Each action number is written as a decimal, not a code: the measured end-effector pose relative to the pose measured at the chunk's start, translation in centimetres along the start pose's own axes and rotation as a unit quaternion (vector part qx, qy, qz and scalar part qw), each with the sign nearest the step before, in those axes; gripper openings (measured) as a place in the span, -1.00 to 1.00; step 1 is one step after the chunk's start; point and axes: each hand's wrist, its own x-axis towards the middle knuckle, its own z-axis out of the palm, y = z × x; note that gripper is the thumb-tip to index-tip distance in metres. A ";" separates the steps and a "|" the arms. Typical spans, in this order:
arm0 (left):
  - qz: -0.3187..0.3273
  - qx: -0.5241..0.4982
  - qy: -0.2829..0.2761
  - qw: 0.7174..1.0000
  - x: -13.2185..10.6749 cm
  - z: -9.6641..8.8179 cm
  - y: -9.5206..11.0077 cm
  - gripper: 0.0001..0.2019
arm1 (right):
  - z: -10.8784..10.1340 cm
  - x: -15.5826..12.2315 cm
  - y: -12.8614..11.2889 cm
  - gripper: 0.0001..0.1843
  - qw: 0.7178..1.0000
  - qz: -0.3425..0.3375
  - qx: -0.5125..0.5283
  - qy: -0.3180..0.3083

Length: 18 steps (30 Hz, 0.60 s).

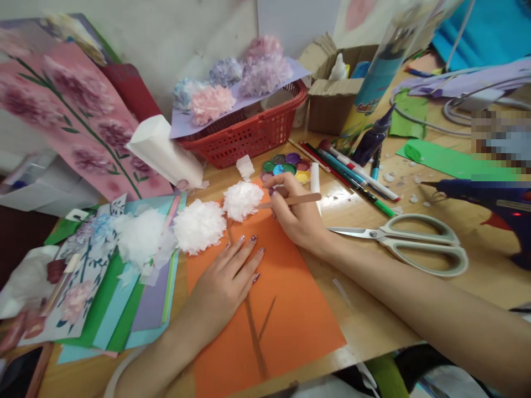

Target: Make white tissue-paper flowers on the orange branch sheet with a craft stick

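orange paper (294, 309) lies under the person's left hand (234, 273), spread flat, while at the paper's one o'clock the right hand (288, 213) pinches a wooden stick (307, 198), white ruffled flowers (199, 226) at eleven o'clock.

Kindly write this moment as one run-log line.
left hand: resting on orange rectangular paper sheet | right hand: holding brown flat wooden stick, tip near white ruffled paper flower
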 end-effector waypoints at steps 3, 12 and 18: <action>0.005 0.008 0.004 1.000 0.0 0.0 0.0 -0.62 | 0.3 0.0 0.0 -0.86 0.997 -0.019 -0.031 -0.067; 0.019 0.021 -0.015 0.999 0.0 -0.3 0.0 -0.60 | 0.0 0.0 -0.4 -0.81 0.997 0.007 -0.063 -0.041; 0.008 0.022 -0.026 0.999 0.0 -0.5 0.1 -0.58 | 0.1 0.3 -0.1 -0.80 0.999 0.004 -0.040 -0.028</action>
